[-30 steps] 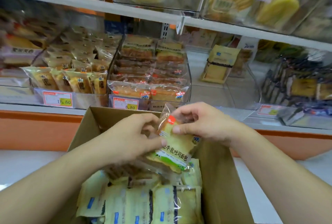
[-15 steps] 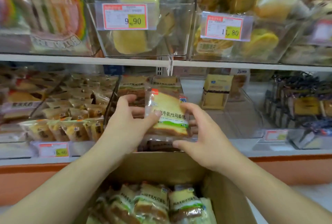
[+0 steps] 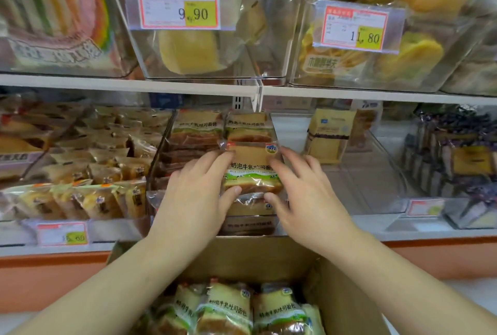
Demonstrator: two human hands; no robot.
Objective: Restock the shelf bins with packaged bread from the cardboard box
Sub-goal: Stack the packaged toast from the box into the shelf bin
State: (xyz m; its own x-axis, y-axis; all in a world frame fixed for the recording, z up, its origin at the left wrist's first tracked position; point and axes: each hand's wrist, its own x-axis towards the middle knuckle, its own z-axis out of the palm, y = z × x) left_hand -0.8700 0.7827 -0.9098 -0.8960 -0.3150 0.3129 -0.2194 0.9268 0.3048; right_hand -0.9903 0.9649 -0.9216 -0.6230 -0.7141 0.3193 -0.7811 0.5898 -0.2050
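At the centre of the head view, the bread packet (image 3: 251,170) is held over the middle shelf bin (image 3: 158,152), above other packets of the same kind. The left hand (image 3: 193,195) pinches its left edge, thumb on the front; the right hand (image 3: 304,197) holds the right edge with curled fingers. At 6 o'clock the cardboard box (image 3: 269,256) has more packets inside. I judge the packet light and soft, and its film wrapper looks slippery. It is better to take it by the two side edges with little pressure, because squeezing the middle may crush the slices.
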